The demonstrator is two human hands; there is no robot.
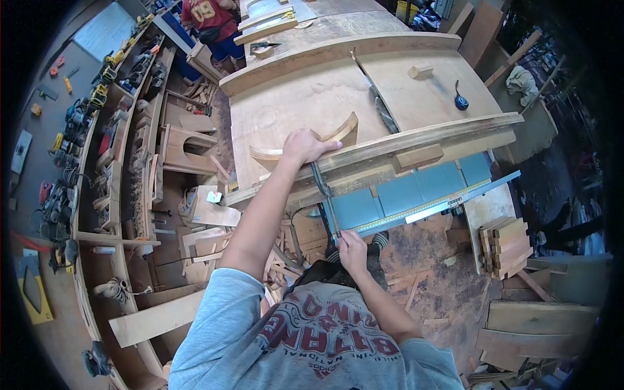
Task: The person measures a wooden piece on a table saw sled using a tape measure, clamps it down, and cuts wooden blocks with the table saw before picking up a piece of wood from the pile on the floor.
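Observation:
My left hand point(303, 147) is closed over the middle of a curved wooden piece point(348, 130), with its thumb along the top of the wooden fence point(416, 135). The curved piece lies against the fence on a plywood sled point(292, 104). From beneath that hand a long, narrow bar point(323, 184), which looks like a bar clamp, reaches toward my body. My right hand point(352, 252) is closed around its near end, and the fingers hide what the end looks like. A blue saw table point(396, 195) with a yellow measuring scale point(422, 211) lies under the sled.
A slot with a dark blade point(383, 114) cuts through the sled. A small wood block point(420, 71) and a blue tape measure point(461, 102) sit on it. Stacked wood pieces point(504, 247) stand right; tool shelves point(123, 162) line the left. Another person point(211, 26) stands beyond.

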